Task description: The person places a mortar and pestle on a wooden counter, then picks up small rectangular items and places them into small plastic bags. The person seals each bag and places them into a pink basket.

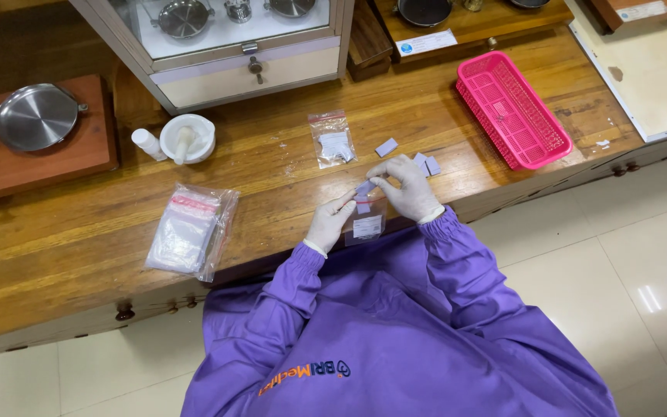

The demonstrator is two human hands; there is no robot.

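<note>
In the head view, the step in hand seems to be the filling of a small clear zip bag (366, 220) with a folded lilac paper packet (364, 188). The left hand (329, 222), in a white glove, holds the bag at its mouth with fingers closed on the edge, at the front of the wooden bench (79, 232). The right hand (409, 188), also gloved, pinches the packet between thumb and fingertips just above the bag's mouth, touching it. I judge the packet is only partly inside; the next move would call for keeping the mouth open and sliding the packet straight down. More lilac packets (426, 164) lie just beside the right hand, and another filled bag (333, 139) lies further back. A stack of empty bags (191, 230) lies to the left, a pink basket (512, 109) to the right.
</note>
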